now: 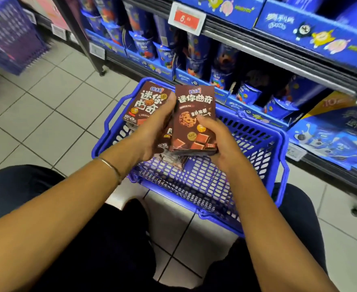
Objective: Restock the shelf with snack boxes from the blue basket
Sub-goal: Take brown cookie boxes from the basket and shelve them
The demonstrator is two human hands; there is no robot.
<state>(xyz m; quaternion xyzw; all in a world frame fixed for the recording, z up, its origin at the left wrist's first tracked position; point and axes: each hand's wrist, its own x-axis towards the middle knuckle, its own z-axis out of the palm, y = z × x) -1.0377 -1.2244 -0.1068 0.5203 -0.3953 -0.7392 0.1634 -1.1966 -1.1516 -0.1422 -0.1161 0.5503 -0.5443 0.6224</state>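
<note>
Holding brown cardboard snack boxes above a blue perforated plastic basket [257,148], both bare hands meet near the middle of the view. The left hand [152,133] is wrapped around a brown box with white lettering and a cookie picture [146,102], its thumb reaching up along the box's right edge; more brown boxes seem to be stacked under that palm, though how many cannot be told. The right hand [219,144] grips a second brown box printed with a chocolate-chip cookie and chocolate squares [194,119], thumb pressed on the front face and fingers curled behind and under its lower right corner. The two boxes stand roughly upright, side by side and touching or nearly so, the right one overlapping the left a little. A thin metal bangle [112,167] circles the left wrist. The basket rests on the pale tiled floor [47,102], just in front of the person's dark-clad knees, and its mesh bottom shows bare on the near and right sides, with at least one more dark pack lying beneath the hands. Beyond the basket, on the far right, a store shelf [278,57] carries rows of blue snack cups and blue cartons, with a white and red price tag [187,17] clipped to the upper shelf rail. A blurred stack of purple-blue baskets [11,36] sits at the far left.
</note>
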